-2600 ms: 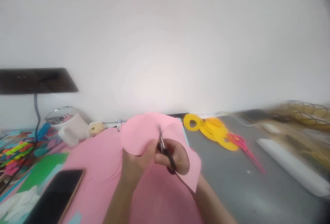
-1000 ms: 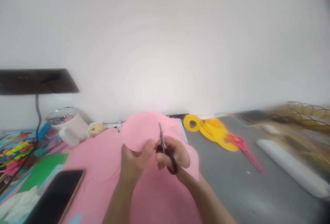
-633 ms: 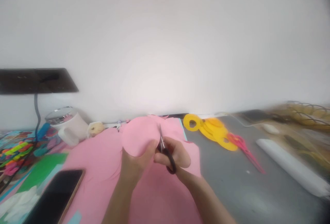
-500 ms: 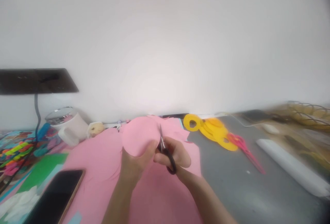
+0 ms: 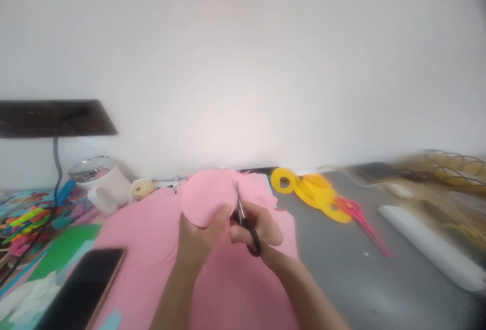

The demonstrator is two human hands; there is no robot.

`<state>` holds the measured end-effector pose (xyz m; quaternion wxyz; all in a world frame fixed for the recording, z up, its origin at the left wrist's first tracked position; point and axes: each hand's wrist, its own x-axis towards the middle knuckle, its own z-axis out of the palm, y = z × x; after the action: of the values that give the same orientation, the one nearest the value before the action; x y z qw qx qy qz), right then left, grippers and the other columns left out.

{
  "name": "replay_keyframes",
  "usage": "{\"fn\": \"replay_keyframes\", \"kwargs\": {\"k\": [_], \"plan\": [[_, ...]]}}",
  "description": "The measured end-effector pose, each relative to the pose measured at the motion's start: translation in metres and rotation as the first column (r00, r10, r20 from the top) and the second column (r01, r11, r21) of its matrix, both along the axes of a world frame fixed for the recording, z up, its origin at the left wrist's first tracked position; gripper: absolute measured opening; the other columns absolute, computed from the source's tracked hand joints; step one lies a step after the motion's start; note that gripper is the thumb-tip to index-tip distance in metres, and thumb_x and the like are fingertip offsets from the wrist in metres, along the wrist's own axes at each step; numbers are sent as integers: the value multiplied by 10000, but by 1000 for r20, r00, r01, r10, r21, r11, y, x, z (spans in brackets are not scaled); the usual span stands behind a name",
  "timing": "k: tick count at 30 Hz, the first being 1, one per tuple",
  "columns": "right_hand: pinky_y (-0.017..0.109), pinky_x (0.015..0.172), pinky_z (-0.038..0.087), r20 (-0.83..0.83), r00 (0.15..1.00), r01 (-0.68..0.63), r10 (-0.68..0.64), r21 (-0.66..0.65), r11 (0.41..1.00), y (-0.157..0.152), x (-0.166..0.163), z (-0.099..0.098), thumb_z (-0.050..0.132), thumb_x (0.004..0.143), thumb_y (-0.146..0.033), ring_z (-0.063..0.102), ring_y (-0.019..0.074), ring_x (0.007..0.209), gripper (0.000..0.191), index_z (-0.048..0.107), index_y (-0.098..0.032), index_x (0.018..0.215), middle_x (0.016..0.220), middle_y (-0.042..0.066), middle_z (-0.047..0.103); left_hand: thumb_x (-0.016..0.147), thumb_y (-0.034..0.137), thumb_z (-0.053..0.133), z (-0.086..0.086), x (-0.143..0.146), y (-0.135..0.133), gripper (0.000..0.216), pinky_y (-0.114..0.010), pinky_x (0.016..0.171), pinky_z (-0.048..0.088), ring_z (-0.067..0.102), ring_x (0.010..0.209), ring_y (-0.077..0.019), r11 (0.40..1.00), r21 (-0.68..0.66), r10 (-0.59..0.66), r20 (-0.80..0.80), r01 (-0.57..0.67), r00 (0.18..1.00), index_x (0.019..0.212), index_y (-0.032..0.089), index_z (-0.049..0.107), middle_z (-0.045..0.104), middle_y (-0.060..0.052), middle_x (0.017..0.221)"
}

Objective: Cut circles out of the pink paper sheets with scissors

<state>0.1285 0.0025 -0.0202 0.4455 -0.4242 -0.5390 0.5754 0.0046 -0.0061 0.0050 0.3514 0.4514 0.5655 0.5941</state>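
Observation:
My left hand [image 5: 201,236] pinches a round piece of pink paper [image 5: 207,196] by its lower edge, thumb on top. The fingers behind the paper are hidden. In my right hand [image 5: 261,226] is a pair of black-handled scissors [image 5: 241,208], blades pointing up and away along the right edge of the round piece. Whether the blades are parted or closed is too blurred to tell. Both hands are close together above larger sheets of pink paper [image 5: 144,234] spread on the grey table.
Yellow paper rings [image 5: 319,193] and pink scissors [image 5: 362,223] lie to the right, near a white roll [image 5: 429,246]. On the left are a phone [image 5: 81,289], a white mug [image 5: 108,188], green paper [image 5: 64,249] and colourful craft pieces [image 5: 28,223]. A white wall [image 5: 243,67] rises behind.
The round pink piece has turned or tilted slightly in my left hand. The scissors and my right hand have shifted a little to the right; the grips are the same.

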Motion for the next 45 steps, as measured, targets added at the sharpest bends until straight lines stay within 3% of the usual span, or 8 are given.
{"fn": "replay_keyframes", "kwargs": {"k": [13, 22, 31, 35, 40, 45], "plan": [[224, 465, 397, -92, 996, -23, 21, -20, 1000, 0, -1, -2, 785, 594, -338, 458, 101, 502, 278, 604, -187, 740, 553, -48, 518, 632, 358, 678, 1, 0, 1, 212, -269, 526, 491, 638, 619, -195, 999, 14, 47, -22, -46, 999, 661, 154, 628, 670, -35, 618], [220, 465, 400, -81, 997, -7, 4, -39, 999, -1, -3, -2, 740, 611, -269, 468, 94, 475, 217, 639, -181, 781, 526, -60, 524, 636, 363, 672, 0, 0, 1, 214, -258, 485, 459, 603, 557, -174, 999, 6, 34, 11, -34, 999, 601, 166, 595, 628, -21, 563], [224, 443, 369, -101, 995, -8, 2, -60, 998, -2, -5, -4, 791, 591, -344, 502, 108, 450, 294, 638, -177, 778, 498, -57, 529, 641, 359, 672, 1, 0, 1, 213, -253, 481, 456, 589, 556, -168, 999, 30, 43, 32, -44, 999, 600, 168, 588, 607, -12, 555], [221, 437, 344, -46, 999, -7, 4, -62, 998, -4, -8, 0, 757, 616, -335, 495, 114, 449, 256, 625, -177, 768, 477, -57, 515, 627, 345, 707, 3, 1, 0, 209, -262, 525, 496, 624, 598, -180, 995, -3, 100, 46, -100, 994, 646, 155, 621, 651, -24, 600], [213, 449, 289, -40, 999, 13, -17, -93, 996, -4, -7, 6, 770, 587, -319, 411, 90, 483, 276, 533, -185, 636, 527, -49, 495, 614, 342, 721, 2, -1, 1, 218, -303, 609, 537, 659, 669, -206, 998, -29, 53, 59, -51, 997, 701, 148, 675, 689, -37, 653], [217, 453, 233, -93, 996, 7, -17, -102, 995, -3, -5, 7, 796, 556, -298, 286, 66, 497, 359, 454, -188, 564, 542, -71, 381, 612, 348, 719, 4, -1, 0, 257, -322, 662, 552, 686, 765, -237, 999, -40, 16, 18, -15, 1000, 768, 145, 711, 728, -61, 740]]}}
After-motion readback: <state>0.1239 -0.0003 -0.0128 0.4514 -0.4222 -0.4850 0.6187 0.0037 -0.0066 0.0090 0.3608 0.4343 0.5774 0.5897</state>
